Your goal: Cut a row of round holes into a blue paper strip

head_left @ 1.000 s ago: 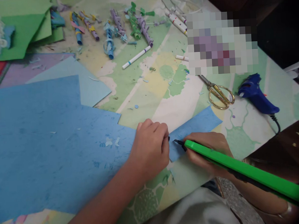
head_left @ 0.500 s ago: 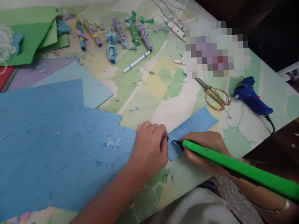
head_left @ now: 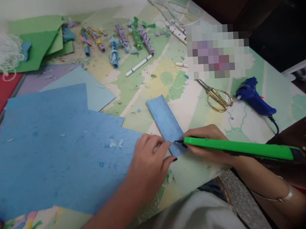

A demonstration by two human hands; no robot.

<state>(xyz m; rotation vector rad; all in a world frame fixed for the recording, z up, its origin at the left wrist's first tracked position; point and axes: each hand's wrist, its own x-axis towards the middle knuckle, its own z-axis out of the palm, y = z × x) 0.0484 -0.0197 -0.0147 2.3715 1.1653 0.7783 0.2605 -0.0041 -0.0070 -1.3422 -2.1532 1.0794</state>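
Observation:
My left hand (head_left: pixel 151 162) has its fingertips and thumb at the near end of a blue paper strip (head_left: pixel 164 115), holding it to the table. My right hand (head_left: pixel 207 142) grips a long bright green utility knife (head_left: pixel 236 147) with a dark pointed tip. That tip touches or hovers just over the strip, close to my left fingertips; which of the two I cannot tell. A large notched sheet of blue paper (head_left: pixel 68 156) lies left of my left hand, partly beneath my forearm. Small light-blue scraps (head_left: pixel 116 143) rest on it.
Gold-handled scissors (head_left: pixel 219 99) and a blue glue gun (head_left: pixel 254 97) lie to the right. Decorated paper rolls (head_left: pixel 114 51) and a white marker (head_left: pixel 138 65) are farther back. Green sheets (head_left: pixel 36 42) and white yarn (head_left: pixel 2 50) sit back left. The table edge runs along the right.
The blue strip has swung round, its far end now pointing up and left instead of right. My left fingers have loosened and spread somewhat. The green knife lies at a flatter angle.

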